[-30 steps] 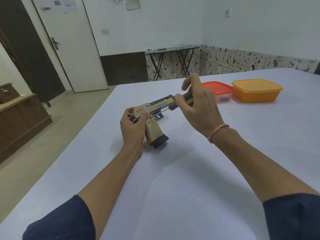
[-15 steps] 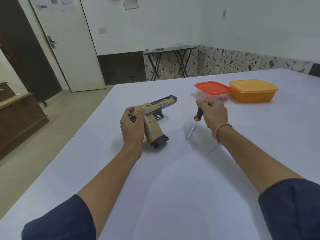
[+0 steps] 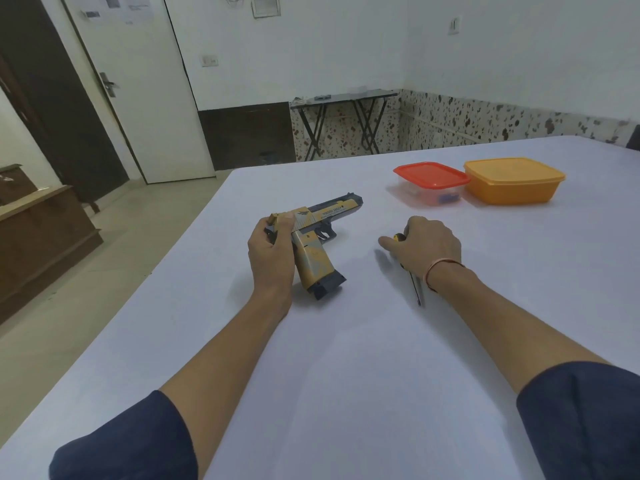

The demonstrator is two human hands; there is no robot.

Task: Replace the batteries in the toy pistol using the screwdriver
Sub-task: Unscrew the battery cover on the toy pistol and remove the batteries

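Observation:
The yellow and grey toy pistol [image 3: 313, 252] lies on its side on the white table [image 3: 346, 358], barrel pointing away, grip toward me. My left hand [image 3: 272, 254] grips its rear end beside the grip. To the right, my right hand [image 3: 424, 245] rests low on the table over the screwdriver [image 3: 415, 285]. Its black and yellow handle is mostly hidden under my palm. The thin shaft sticks out toward me along my wrist, tip on or just above the cloth.
A clear box with a red lid [image 3: 431, 183] and an orange lidded box [image 3: 514, 180] stand at the back right of the table. The table's left edge drops to the floor. A folding table [image 3: 341, 98] stands by the far wall.
My right hand took the screwdriver away from the pistol, swung it right and down to the table, and turned the shaft toward me. My left hand stayed on the pistol.

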